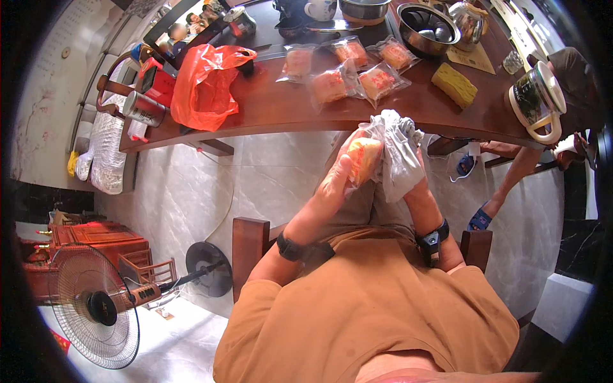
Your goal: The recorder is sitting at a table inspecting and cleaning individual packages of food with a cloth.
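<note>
My left hand (338,174) is closed around a pastry in a clear plastic wrapper (365,155), over my lap just off the table edge. Close against it on the right, my right hand (417,184) holds a crumpled grey-white cloth or bag (400,153) that hides most of its fingers. Several more wrapped pastries (330,86) with red print lie on the wooden table (273,112) beyond my hands. A yellow sponge (454,85) is to their right, and a red plastic bag (203,91) stands at the left.
A glass pitcher (539,98) stands near the right table edge, and a metal pot (427,28) farther back. A silver can (145,109) lies at the left. A standing fan (98,306) is at the lower left. Another person's leg (515,177) shows under the table at right.
</note>
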